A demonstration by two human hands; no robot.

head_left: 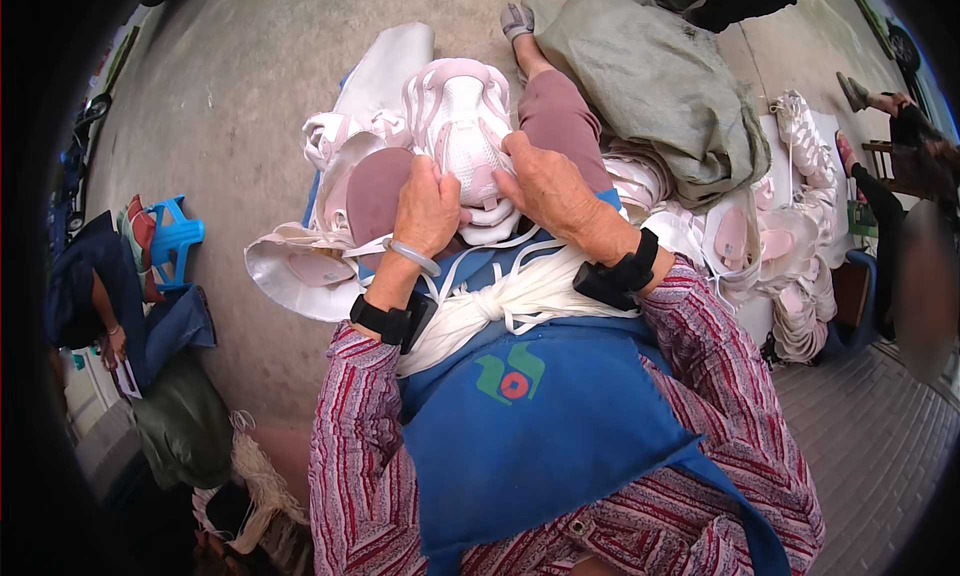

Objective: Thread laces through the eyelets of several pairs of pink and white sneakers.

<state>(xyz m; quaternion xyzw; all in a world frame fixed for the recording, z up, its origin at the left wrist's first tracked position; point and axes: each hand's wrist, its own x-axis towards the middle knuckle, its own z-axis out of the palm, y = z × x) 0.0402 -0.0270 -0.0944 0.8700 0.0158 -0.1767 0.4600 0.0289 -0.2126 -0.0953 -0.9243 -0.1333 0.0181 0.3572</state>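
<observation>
Between my knees stands a white and pale pink shoe upper [462, 116], its mesh front facing up. My left hand [428, 208] pinches its left edge near the lower end, thumb and fingers closed. My right hand [552, 184] grips the opposite edge in the same way. Whether a lace end is between the fingers is too small to tell. Across my lap, over a blue apron [540, 426], lies a thick bundle of white shoelaces [490, 304], knotted in the middle. Some loose laces run up from it toward the upper.
More shoe uppers [300, 266] lie by my left leg, and a larger pile of white and pink uppers [775, 241] is on the right. A grey-green sack [650, 86] covers part of that pile. A blue stool [175, 238] and seated people are at the sides.
</observation>
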